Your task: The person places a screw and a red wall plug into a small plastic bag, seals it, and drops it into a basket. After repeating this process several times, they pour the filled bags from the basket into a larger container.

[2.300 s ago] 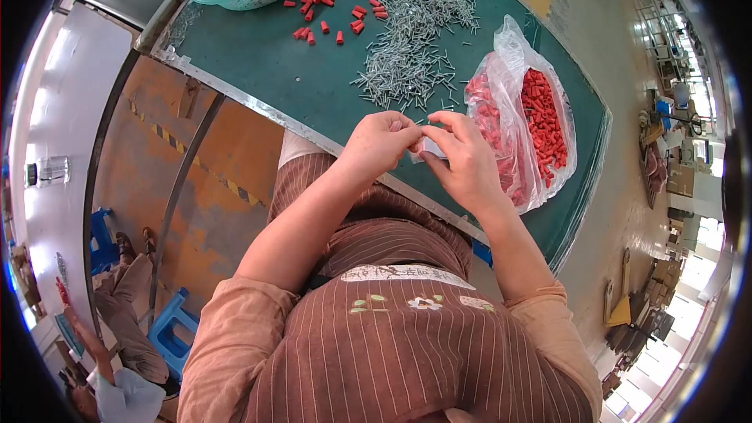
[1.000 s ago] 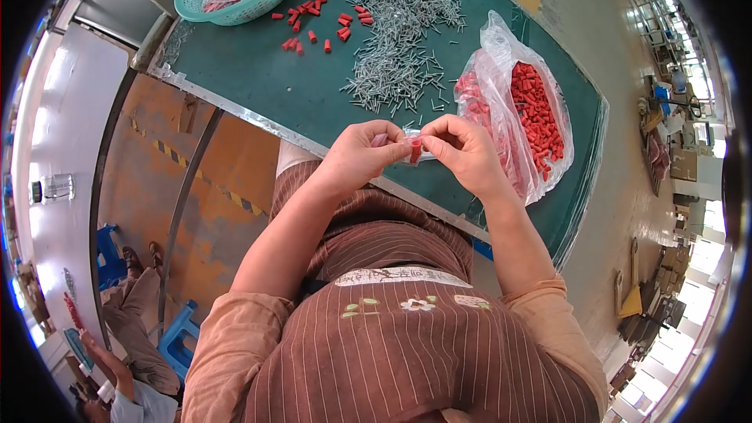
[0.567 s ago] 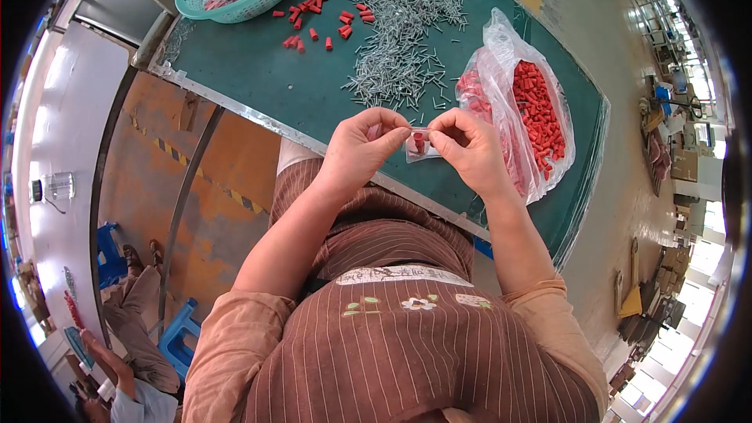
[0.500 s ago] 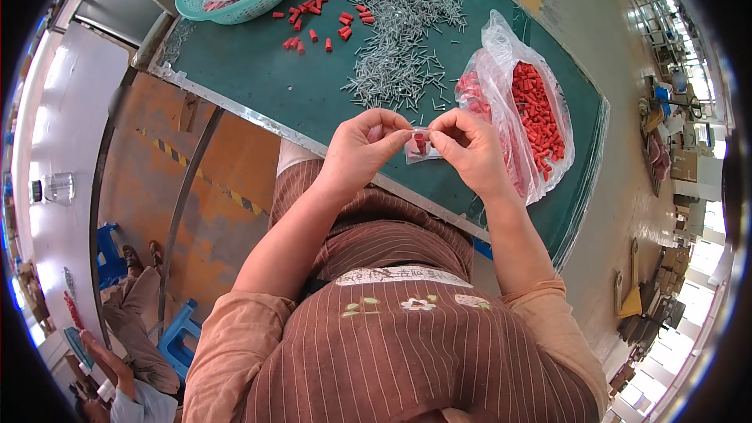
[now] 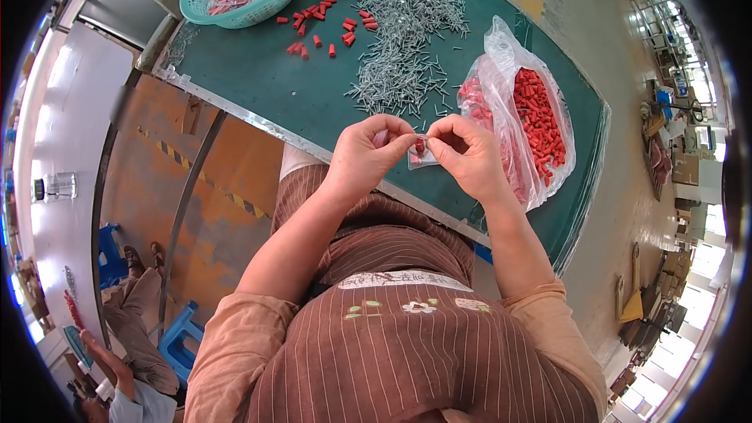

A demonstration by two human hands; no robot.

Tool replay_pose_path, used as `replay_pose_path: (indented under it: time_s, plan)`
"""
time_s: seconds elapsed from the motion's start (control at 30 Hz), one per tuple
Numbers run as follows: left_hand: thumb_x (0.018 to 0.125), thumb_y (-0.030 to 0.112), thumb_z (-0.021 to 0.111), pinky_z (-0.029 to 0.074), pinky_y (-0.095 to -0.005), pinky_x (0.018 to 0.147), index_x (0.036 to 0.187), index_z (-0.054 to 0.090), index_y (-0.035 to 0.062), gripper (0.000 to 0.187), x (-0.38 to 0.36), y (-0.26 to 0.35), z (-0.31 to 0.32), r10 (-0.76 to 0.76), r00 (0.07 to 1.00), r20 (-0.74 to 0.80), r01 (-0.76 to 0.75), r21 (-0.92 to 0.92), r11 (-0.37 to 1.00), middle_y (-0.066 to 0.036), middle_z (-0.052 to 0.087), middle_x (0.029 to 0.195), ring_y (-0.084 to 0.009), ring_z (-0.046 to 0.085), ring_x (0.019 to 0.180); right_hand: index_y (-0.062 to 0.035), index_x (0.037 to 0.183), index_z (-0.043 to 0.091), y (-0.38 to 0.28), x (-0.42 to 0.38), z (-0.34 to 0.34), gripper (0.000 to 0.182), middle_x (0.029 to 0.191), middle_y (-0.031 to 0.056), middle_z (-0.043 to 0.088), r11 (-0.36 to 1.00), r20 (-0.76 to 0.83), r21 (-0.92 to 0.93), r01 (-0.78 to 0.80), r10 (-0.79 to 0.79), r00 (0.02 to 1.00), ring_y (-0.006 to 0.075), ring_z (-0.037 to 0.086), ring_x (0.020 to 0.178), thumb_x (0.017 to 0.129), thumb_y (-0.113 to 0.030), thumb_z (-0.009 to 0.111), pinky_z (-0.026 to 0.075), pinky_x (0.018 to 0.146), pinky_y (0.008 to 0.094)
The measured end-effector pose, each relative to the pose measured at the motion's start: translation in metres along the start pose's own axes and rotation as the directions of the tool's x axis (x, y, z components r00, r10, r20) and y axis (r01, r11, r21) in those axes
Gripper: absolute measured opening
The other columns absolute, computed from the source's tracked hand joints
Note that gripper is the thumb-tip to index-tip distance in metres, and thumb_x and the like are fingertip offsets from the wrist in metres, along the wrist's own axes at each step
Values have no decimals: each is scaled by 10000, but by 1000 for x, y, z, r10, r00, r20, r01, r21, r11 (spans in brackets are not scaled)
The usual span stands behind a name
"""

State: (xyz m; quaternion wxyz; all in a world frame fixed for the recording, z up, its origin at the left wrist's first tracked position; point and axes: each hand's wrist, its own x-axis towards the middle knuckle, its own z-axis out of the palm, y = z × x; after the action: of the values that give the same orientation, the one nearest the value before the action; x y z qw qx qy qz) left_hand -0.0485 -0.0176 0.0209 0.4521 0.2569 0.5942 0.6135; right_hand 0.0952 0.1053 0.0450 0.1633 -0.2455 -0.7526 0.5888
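Observation:
Both my hands pinch the top edge of a small clear plastic bag (image 5: 421, 158) with something red inside, held over the table's near edge. My left hand (image 5: 370, 150) grips the bag's left corner between thumb and forefinger. On the other corner, my right hand (image 5: 464, 155) is closed in the same way. Just beyond my hands lies a spread pile of grey metal screws or pins (image 5: 403, 39). To the right is a large open plastic bag (image 5: 501, 70) full of small red plugs (image 5: 539, 121).
Loose red plugs (image 5: 317, 41) lie on the green table (image 5: 243, 70), near a turquoise basket (image 5: 235, 17) of filled small bags. Lower left, another person's hand (image 5: 95, 348) is at a white table (image 5: 66, 141). A blue stool (image 5: 182, 337) stands on the floor.
My fingertips have come closer together along the small bag's top edge, covering more of it. The view has shifted slightly; the things on the table lie as before.

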Motion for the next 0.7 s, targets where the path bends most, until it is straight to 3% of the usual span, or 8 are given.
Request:
replay_pose_path:
  time_s: [0.1, 0.17, 0.2, 0.23, 0.27, 0.33, 0.63, 0.7]
  plan:
    - [859, 86, 697, 473, -210, 621, 917, 683, -1, 105, 1, 1, 4, 24, 1000, 9, -24, 4, 1000, 2, 655, 779, -40, 569, 694, -4, 937, 630, -11, 0, 2, 76, 820, 27, 643, 998, -4, -65, -9, 9, 1000, 77, 607, 729, 867, -32, 634, 485, 654, 226]
    - [825, 120, 709, 521, -278, 662, 914, 699, 11, 141, -1, 7, 5, 47, 999, 1, -47, 190, 981, -68, 682, 778, -114, 646, 726, -1, 951, 630, -17, -2, 0, 101, 847, 53, 647, 966, -11, -257, 38, -43, 999, 105, 595, 740, 856, -34, 642, 479, 652, 244]
    - [813, 186, 739, 517, -297, 696, 927, 712, 36, 190, -2, 4, 4, 111, 993, -28, -95, 330, 939, -69, 699, 832, -125, 645, 758, 0, 951, 631, -7, -1, -1, 105, 861, 53, 638, 981, 1, -189, 53, -54, 999, 107, 575, 747, 853, -32, 645, 472, 658, 250]
    - [796, 188, 743, 521, -316, 693, 929, 711, 42, 200, 0, -5, 3, 47, 999, -10, -46, 142, 989, -82, 694, 829, -155, 659, 747, -1, 942, 634, 9, 1, -2, 94, 861, 46, 632, 975, -17, -202, 95, -100, 995, 107, 562, 738, 850, -18, 641, 464, 657, 250]
    - [776, 149, 736, 524, -324, 675, 917, 706, 30, 188, 4, -13, 2, 296, 955, -7, -283, 268, 921, -112, 684, 806, -190, 669, 719, 1, 922, 631, 21, 2, -5, 69, 848, 38, 621, 976, -42, -216, 13, -23, 999, 99, 552, 739, 853, -4, 629, 454, 653, 245]
    - [744, 123, 709, 512, -342, 638, 844, 693, 20, 145, 11, -15, 2, 269, 963, 25, -270, 145, 952, -125, 667, 748, -214, 658, 680, 2, 889, 587, 20, 9, -6, 31, 805, 10, 551, 970, -5, -244, -14, 13, 1000, 79, 508, 737, 869, 5, 612, 427, 652, 223]
    - [709, 166, 718, 499, -350, 629, 834, 689, 21, 193, 2, -18, -11, 338, 938, -84, -311, 234, 921, -125, 645, 716, -251, 636, 671, -4, 888, 545, 10, 20, 12, 36, 775, -5, 497, 934, 126, -292, 206, -176, 976, 70, 455, 691, 913, -17, 566, 380, 602, 215]
    - [713, 185, 732, 497, -345, 629, 863, 701, 29, 218, -3, -14, -15, 353, 936, -14, -342, 211, 916, -112, 652, 723, -238, 638, 674, -13, 911, 549, 12, 24, 0, 44, 789, -23, 492, 977, 112, -180, 114, -95, 989, 47, 424, 679, 932, -48, 565, 356, 598, 198]
